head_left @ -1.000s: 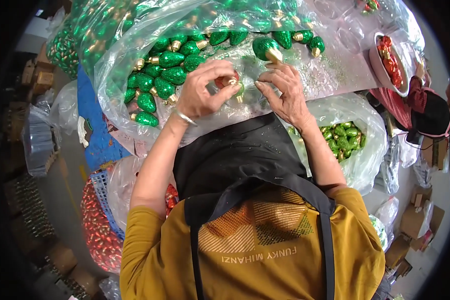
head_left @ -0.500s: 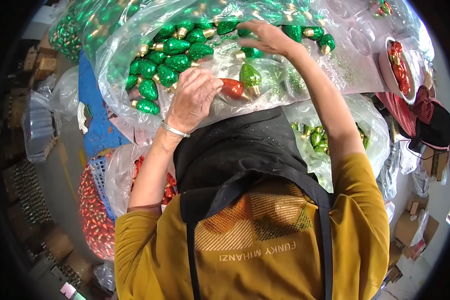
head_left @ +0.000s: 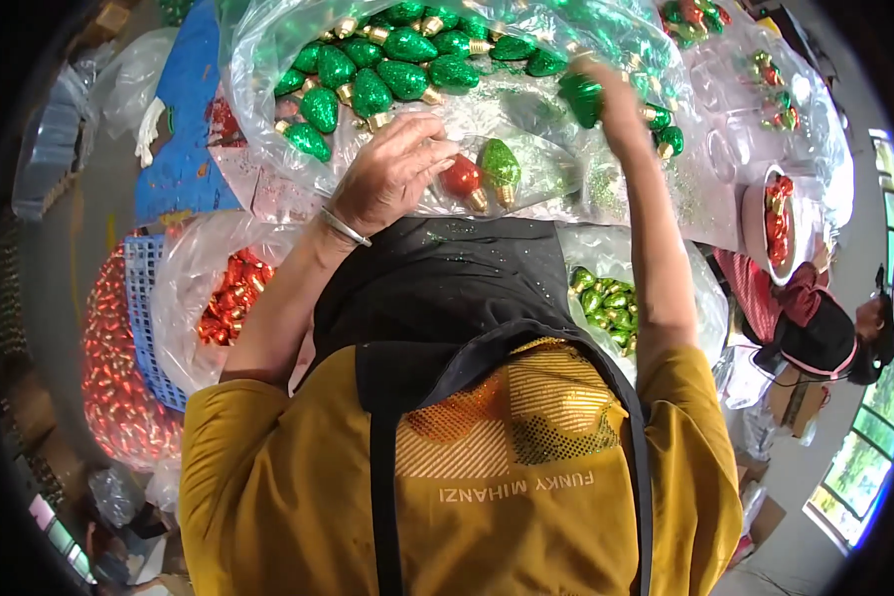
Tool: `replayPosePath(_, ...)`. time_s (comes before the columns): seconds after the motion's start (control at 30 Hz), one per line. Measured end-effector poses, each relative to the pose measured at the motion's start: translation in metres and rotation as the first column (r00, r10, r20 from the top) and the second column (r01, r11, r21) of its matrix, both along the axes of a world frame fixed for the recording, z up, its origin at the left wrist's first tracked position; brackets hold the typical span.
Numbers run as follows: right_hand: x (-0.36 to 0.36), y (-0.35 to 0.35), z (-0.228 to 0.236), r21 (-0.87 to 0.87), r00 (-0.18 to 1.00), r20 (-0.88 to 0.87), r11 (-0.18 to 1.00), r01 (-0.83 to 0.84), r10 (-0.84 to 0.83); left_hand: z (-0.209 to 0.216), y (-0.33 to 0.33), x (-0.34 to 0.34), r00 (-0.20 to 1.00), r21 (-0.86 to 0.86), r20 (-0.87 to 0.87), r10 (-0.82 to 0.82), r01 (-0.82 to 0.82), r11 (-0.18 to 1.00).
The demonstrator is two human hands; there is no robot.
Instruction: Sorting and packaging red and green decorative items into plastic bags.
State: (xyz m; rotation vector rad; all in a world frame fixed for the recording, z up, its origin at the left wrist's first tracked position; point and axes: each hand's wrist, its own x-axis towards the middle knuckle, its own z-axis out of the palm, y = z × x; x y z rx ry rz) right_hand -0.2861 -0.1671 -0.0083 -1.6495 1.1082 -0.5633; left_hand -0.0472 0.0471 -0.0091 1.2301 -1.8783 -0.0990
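Nearest, below the person's chest, a black apron [head_left: 437, 288] covers the lap. Just to its right a clear bag [head_left: 616, 298] holds small green-gold bulbs. To its left another clear bag [head_left: 219, 298] holds red bulbs and sits in a blue crate [head_left: 154, 328], with a red mesh heap [head_left: 119, 397] beside the crate.

Beyond the apron, the left hand [head_left: 392, 174], a bracelet [head_left: 346, 226] at its wrist, lies curled with the fingers bent together over a clear tray [head_left: 526, 179]. In the tray a red bulb [head_left: 462, 177] lies at the fingertips, touching or nearly so, with a green bulb [head_left: 500, 164] just beside it on the right. Whether the fingers pinch the red bulb cannot be told.

Farther out, a big clear bag [head_left: 268, 60] spreads over the tabletop, with a cluster of glittered green bulbs [head_left: 387, 65] with gold caps inside. The right hand [head_left: 606, 89] is stretched well away from the tray, up to the right, its fingers closed around one dark green bulb [head_left: 581, 97] at the edge of the pile.

At the far right, another person [head_left: 815, 338] sits by a white bowl [head_left: 780, 223] of red bulbs.
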Motion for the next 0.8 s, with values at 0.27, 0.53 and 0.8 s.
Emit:
replayPosePath(0.27, 0.045, 0.111, 0.071, -0.549, 0.855, -0.335, 0.655, -0.519, 0.397, -0.013, 0.006, -0.005, 0.998, -0.005, -0.058, -0.012, 0.011, 1.000)
replayPosePath(0.53, 0.061, 0.092, 0.037, -0.634, 0.610, -0.678, 0.092, -0.768, 0.411, -0.016, 0.002, -0.005, 0.994, -0.015, -0.072, -0.085, 0.084, 0.996)
replayPosePath(0.8, 0.089, 0.075, 0.054, -0.301, 0.337, -0.698, 0.169, -0.939, 0.632, -0.016, 0.001, -0.007, 0.984, -0.016, -0.149, -0.097, 0.096, 0.995)
